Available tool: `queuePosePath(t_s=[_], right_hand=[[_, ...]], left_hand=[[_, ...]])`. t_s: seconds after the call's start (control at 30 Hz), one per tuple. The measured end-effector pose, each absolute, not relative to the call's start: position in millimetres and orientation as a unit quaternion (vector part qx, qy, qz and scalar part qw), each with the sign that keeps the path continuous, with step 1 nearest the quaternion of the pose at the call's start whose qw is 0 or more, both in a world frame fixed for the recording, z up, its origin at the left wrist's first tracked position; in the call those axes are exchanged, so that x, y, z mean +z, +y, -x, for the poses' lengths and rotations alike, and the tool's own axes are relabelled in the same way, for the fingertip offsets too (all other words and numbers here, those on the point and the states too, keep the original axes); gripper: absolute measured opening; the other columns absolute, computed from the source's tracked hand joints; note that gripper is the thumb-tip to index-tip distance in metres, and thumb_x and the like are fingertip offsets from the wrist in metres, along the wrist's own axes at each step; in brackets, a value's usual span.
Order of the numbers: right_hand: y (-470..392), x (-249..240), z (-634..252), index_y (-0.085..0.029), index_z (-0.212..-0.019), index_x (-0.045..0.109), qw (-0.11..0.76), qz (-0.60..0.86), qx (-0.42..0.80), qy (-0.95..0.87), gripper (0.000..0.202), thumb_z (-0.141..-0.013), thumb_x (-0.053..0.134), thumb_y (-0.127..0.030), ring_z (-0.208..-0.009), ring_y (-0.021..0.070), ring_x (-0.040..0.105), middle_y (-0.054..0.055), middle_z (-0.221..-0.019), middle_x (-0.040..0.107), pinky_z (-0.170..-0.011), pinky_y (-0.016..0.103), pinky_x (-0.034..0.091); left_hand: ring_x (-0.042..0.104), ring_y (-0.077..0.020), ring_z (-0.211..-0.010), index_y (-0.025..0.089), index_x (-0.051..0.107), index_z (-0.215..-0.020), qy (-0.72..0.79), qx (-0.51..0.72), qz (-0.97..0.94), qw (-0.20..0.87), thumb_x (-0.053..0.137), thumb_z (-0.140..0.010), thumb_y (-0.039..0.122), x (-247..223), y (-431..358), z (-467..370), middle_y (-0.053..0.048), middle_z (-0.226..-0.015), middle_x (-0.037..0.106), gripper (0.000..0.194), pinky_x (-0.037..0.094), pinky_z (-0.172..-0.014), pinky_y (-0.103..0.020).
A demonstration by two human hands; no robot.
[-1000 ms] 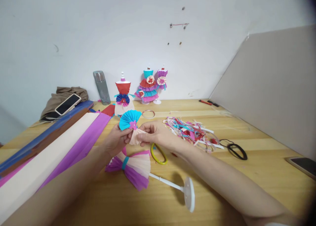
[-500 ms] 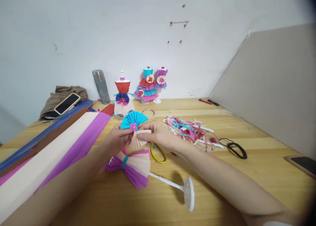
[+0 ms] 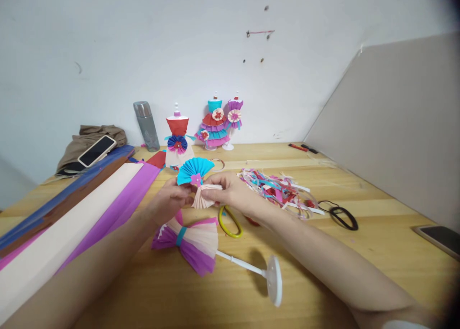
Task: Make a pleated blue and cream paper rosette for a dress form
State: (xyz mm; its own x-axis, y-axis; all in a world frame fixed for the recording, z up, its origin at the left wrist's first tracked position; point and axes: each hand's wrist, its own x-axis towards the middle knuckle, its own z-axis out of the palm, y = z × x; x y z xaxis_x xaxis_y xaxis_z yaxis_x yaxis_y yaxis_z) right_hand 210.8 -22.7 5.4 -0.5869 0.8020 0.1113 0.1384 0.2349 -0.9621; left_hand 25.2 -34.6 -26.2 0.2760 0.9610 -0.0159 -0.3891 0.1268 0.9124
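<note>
The right hand is nearly closed: thumb and index finger pinch the cream lower fan of a pleated paper rosette. The left hand is half-curled at the rosette's left edge; whether its fingers bear on the paper cannot be told. The rosette is raised above the wooden tabletop, between the two hands. It consists of two fans — one turquoise above, one cream below — with sharp radial folds meeting at a flat pink flower.

Below the hands, a dressed stand lies on its side. Its crinkled purple-and-cream skirt flares from a turquoise waistband; a slender white rod ends in a smooth round base. A glossy yellow oval loop lies near the skirt.

To the right: a tangled heap of shredded paper strips, then a black cord loop. To the left: long flat paper sheets in cream, purple, brown and blue, with a phone resting on rumpled brown cloth near their far end.

At the rear: a cylindrical grey flask and three upright dress forms in ruffled or pleated paper.
</note>
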Motion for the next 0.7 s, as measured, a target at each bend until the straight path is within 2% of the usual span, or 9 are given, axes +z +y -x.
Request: queuePosePath(t_s=[0.13, 0.23, 0.4, 0.5, 0.7], right_hand=[[-22.0, 6.8, -211.2, -0.014, -0.067, 0.063, 0.320, 0.343, 0.448, -0.762, 0.015, -0.074, 0.061, -0.027, -0.057, 0.0102, 0.046, -0.002, -0.060, 0.053, -0.054, 0.022, 0.032], [-23.7, 6.8, -210.1, -0.014, -0.070, 0.066, 0.306, 0.352, 0.404, -0.787, 0.012, -0.076, 0.060, -0.023, -0.058, 0.0101, 0.047, -0.002, -0.061, 0.055, -0.054, 0.022, 0.032], [-25.2, 3.3, -207.6, -0.013, -0.070, 0.067, 0.299, 0.352, 0.384, -0.799, 0.012, -0.077, 0.060, -0.020, -0.057, 0.0099, 0.047, -0.002, -0.061, 0.055, -0.054, 0.022, 0.032], [-24.0, 1.1, -206.9, -0.013, -0.070, 0.067, 0.303, 0.344, 0.375, -0.806, 0.012, -0.077, 0.060, -0.018, -0.057, 0.0099, 0.046, -0.003, -0.060, 0.053, -0.054, 0.022, 0.032], [-24.3, 1.2, -206.8, -0.012, -0.076, 0.071, 0.287, 0.363, 0.368, -0.807, 0.014, -0.080, 0.060, -0.019, -0.060, 0.0112, 0.052, 0.000, -0.065, 0.061, -0.054, 0.022, 0.033]], left_hand=[[0.066, -0.0232, -0.084, 0.017, 0.073, -0.088, 0.299, 0.479, -0.486, 0.667, 0.078, -0.066, 0.031, -16.2, -36.6, -20.5, -0.007, -0.087, 0.070, 0.027, 0.052, -0.074, -0.033], [0.066, -0.0207, -0.082, 0.018, 0.072, -0.090, 0.324, 0.482, -0.504, 0.639, 0.076, -0.073, 0.035, -10.9, -38.9, -22.0, -0.006, -0.089, 0.072, 0.024, 0.052, -0.076, -0.032], [0.066, -0.0181, -0.075, 0.016, 0.072, -0.079, 0.391, 0.494, -0.491, 0.602, 0.083, -0.066, 0.031, -11.2, -41.2, -25.6, -0.003, -0.077, 0.071, 0.022, 0.052, -0.073, -0.030], [0.066, -0.0182, -0.074, 0.016, 0.073, -0.077, 0.407, 0.493, -0.487, 0.596, 0.084, -0.064, 0.033, -12.8, -41.8, -25.4, -0.003, -0.075, 0.070, 0.025, 0.052, -0.073, -0.030], [0.065, -0.0181, -0.075, 0.015, 0.073, -0.080, 0.393, 0.479, -0.492, 0.612, 0.086, -0.061, 0.038, -8.8, -43.4, -26.0, -0.003, -0.076, 0.070, 0.033, 0.052, -0.075, -0.031]])
